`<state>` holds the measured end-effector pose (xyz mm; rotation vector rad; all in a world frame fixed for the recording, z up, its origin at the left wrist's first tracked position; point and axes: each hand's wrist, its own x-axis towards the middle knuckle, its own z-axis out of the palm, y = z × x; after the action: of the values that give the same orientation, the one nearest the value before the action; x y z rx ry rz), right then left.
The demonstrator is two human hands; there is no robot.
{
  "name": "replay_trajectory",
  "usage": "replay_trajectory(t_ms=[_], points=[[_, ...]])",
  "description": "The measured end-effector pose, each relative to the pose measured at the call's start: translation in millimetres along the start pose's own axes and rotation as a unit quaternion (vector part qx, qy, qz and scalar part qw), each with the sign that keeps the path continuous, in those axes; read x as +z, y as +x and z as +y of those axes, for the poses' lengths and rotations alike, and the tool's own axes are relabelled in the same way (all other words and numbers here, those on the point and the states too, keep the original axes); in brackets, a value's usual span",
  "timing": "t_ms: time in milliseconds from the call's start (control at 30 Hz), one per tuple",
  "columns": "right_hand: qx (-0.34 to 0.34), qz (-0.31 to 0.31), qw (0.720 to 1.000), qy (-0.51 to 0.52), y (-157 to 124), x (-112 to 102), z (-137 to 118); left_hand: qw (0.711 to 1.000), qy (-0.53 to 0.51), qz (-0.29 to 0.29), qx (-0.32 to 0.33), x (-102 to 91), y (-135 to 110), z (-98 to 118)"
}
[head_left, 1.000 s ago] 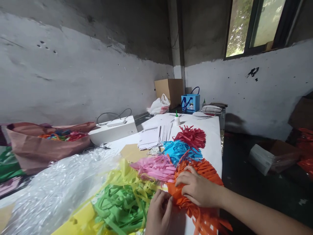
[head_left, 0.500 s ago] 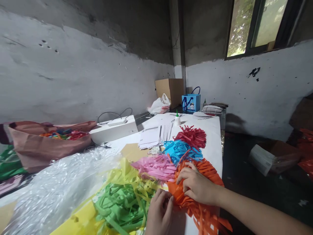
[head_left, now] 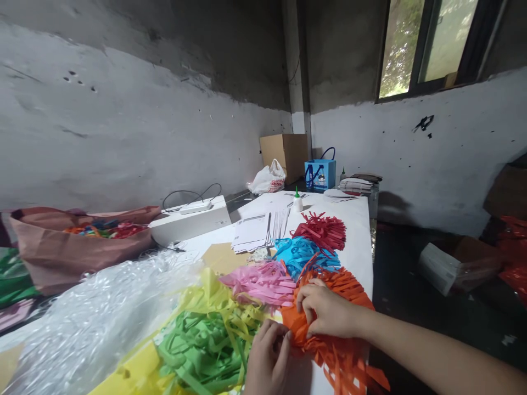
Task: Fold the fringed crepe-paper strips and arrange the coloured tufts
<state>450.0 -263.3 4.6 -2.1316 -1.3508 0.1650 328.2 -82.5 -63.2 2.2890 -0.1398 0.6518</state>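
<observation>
On the table (head_left: 359,215), strips (head_left: 349,285) in front, with 1 bottle (head_left: 298,203) and papers (head_left: 250,230) behind, the papers left of the bottle. Farther back, box (head_left: 294,153) behind plastic bag (head_left: 268,180), tote (head_left: 325,174) right of both.

The place looks like a small craft workshop — quite simple and rough. Its walls (head_left: 144,131) are painted white below and left bare grey above, with holes and marks. On the white-covered worktable (head_left: 357,230) lie heaps of coloured strips (head_left: 263,281), stacked paper sheets (head_left: 250,230) and a squeeze bottle (head_left: 298,204). Cardboard stands nearby too — a large brown box (head_left: 293,158) in the corner.
</observation>
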Motion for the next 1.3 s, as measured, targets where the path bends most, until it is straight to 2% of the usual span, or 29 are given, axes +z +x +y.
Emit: replay_trajectory(t_ms=[367, 500, 633, 700, 767, 833, 1033, 1167, 1300], points=[[0.02, -0.019, 1.0, 0.005, 3.1, -6.9, -5.1, 0.999, 0.037, 0.024, 0.017, 0.8, -5.5, 11.5], [-0.009, -0.006, 1.0, -0.005, -1.9, -15.2, -11.4, 0.999, 0.037, 0.039, 0.009, 3.1, -6.0, 9.2], [-0.071, 0.005, 0.997, -0.036, -4.6, -20.4, -28.9, 0.999, 0.023, 0.04, 0.002, 2.0, -3.6, 5.0], [-0.125, -0.012, 0.982, -0.144, -0.9, -16.5, -36.6, 0.999, 0.01, 0.04, 0.001, 1.8, -2.1, 4.1], [-0.169, -0.035, 0.946, -0.275, 6.2, -10.2, -41.0, 0.999, -0.002, 0.044, -0.005, 3.0, -0.8, 3.7], [-0.186, -0.047, 0.919, -0.346, 14.2, -4.8, -42.9, 0.998, -0.011, 0.059, -0.02, 5.4, -0.1, 3.2], [-0.198, -0.023, 0.902, -0.384, 26.6, 1.2, -49.4, 0.993, -0.042, 0.087, -0.068, 10.6, -0.2, 3.4], [-0.222, -0.041, 0.886, -0.406, 34.3, 3.9, -51.9, 0.99, -0.051, 0.095, -0.089, 11.3, 0.5, 7.1], [-0.222, -0.05, 0.878, -0.422, 47.8, -6.1, -54.9, 0.987, -0.047, 0.114, -0.104, 14.5, 1.7, 8.9]])
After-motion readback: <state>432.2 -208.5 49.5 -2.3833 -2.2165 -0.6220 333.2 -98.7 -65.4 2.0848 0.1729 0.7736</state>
